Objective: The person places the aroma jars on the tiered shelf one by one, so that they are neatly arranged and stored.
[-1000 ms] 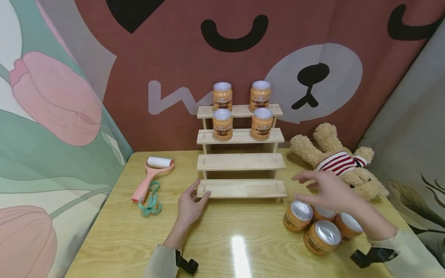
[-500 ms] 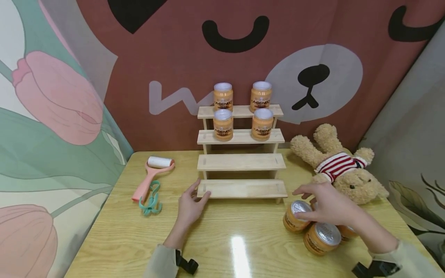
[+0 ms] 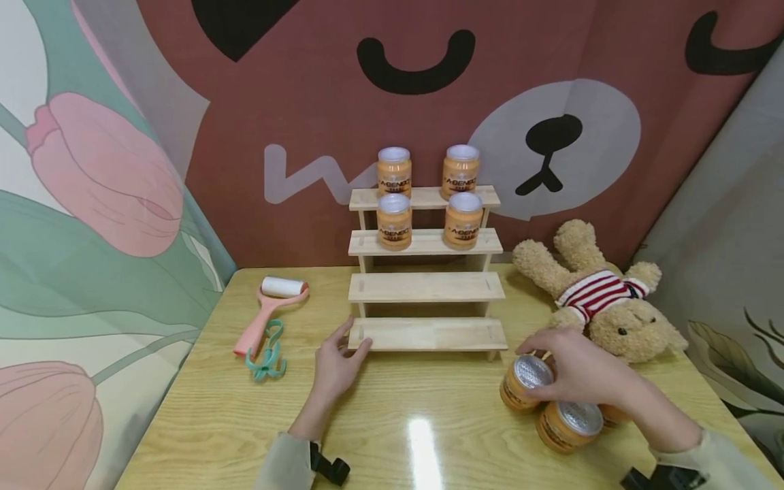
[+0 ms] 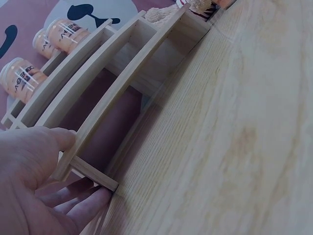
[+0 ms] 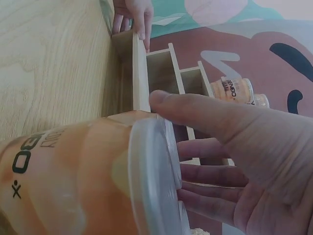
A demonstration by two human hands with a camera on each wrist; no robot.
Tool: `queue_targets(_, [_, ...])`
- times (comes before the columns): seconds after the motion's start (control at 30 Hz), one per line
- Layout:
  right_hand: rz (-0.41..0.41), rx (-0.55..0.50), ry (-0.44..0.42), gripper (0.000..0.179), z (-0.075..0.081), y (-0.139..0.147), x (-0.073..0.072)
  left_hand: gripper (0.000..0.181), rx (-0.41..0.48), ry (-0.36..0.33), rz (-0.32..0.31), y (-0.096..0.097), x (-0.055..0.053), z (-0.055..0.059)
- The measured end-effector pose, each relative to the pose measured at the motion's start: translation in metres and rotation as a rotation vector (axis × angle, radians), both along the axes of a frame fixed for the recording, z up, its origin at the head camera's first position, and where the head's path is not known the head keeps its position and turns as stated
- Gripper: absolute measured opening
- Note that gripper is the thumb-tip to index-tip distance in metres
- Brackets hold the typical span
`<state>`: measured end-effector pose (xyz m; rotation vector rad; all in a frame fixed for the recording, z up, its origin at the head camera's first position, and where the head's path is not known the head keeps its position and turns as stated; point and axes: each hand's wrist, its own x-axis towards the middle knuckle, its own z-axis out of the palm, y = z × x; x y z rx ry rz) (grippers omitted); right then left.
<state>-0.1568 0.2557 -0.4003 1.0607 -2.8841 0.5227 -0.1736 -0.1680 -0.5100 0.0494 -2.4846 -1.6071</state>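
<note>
A stepped wooden display shelf (image 3: 429, 333) stands mid-table. My left hand (image 3: 333, 364) grips the left end of its lowest step; in the left wrist view the thumb (image 4: 61, 138) lies on top and the fingers lie by the leg. On the right, my right hand (image 3: 584, 367) has thumb and fingers around the upper part of an orange jar (image 3: 517, 391) with a silver lid, still on the table. Another orange jar (image 3: 566, 432) stands in front and looms large in the right wrist view. More jars are mostly hidden under the hand.
Several orange jars, one of them this jar (image 3: 395, 228), stand on the upper two steps. A teddy bear (image 3: 603, 299) lies at the right. A pink lint roller (image 3: 263, 316) and a green hook (image 3: 267, 361) lie on the left. Printed curtains hang behind.
My right hand has moved down from above the jars, and its thumb and fingers have come around the left jar. The left hand stays on the shelf.
</note>
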Motion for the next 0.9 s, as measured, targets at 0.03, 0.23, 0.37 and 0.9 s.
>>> queue_targets(0.03, [0.008, 0.006, 0.007, 0.044, 0.000, 0.000, 0.000, 0.066, 0.003, 0.000, 0.001, 0.000, 0.000, 0.000])
queue_targets(0.23, [0.038, 0.014, -0.025, 0.042, 0.003, -0.003, -0.003, 0.066, 0.013, 0.001, 0.003, 0.001, 0.000, 0.001])
queue_targets(0.37, [0.067, 0.010, -0.064, 0.042, 0.005, -0.005, -0.005, 0.066, 0.015, 0.000, 0.006, 0.001, 0.000, 0.001])
queue_targets(0.9, [0.180, -0.019, -0.060, 0.040, 0.040, -0.009, -0.029, 0.065, 0.001, 0.006, 0.012, 0.001, 0.000, -0.001])
